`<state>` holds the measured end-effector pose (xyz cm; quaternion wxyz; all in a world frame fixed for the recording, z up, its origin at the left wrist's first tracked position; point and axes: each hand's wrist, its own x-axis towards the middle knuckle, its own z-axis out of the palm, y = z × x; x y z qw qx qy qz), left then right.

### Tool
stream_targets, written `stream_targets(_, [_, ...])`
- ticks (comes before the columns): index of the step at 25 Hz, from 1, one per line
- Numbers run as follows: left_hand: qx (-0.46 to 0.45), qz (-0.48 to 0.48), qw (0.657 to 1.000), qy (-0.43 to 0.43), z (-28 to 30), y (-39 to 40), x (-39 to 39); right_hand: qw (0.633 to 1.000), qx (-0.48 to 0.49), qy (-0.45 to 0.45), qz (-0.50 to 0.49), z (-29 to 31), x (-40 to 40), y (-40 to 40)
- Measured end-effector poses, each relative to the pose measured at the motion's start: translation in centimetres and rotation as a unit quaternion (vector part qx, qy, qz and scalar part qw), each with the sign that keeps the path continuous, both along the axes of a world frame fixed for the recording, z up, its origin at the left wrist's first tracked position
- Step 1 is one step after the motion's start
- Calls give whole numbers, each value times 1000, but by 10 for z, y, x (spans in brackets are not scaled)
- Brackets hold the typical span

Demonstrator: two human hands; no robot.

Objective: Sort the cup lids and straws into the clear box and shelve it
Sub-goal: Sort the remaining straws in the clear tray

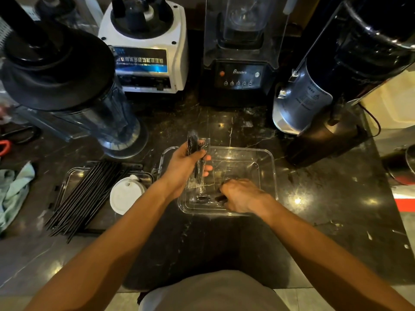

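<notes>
Now left hand (184,167) grips wrapped bundle of black straws (195,153), long axis running away from body, near end dipping into clear box (269,167) at its left side. Right hand (241,195) inside box, curled on dark item; which, cannot tell. Loose straws (87,194) and white lid (125,195) wait left on tabletop (314,198), nearer left hand.

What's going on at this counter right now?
A person stands at a dark marble counter lined with blenders. The left hand grips a clear-wrapped bundle of black straws over the clear box, while the right hand reaches inside the box, holding something dark I can't identify. More loose black straws and a white cup lid wait on the left, outside the box.
</notes>
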<state>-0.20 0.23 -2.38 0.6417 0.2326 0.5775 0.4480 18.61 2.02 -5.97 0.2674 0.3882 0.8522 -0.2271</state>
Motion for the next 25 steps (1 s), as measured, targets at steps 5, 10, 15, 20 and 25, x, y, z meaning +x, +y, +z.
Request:
stream_targets(5, [-3,5,1000,-8,0,0,-1,976,-91,94,-173,17,19,5])
stream_targets(10, [-23,25,999,-18,-2,1,4,823,-217,321,-416,33,44,5])
stream_targets(15, [-37,38,998,-42,4,3,17,653,-272,488,-512,44,48,-2])
stream_targets(20, [-18,2,995,-96,10,1,28,641,-281,490,-519,46,43,-6])
stream_targets(25, [-11,-32,998,-44,11,0,32,702,-267,449,-484,52,42,-6])
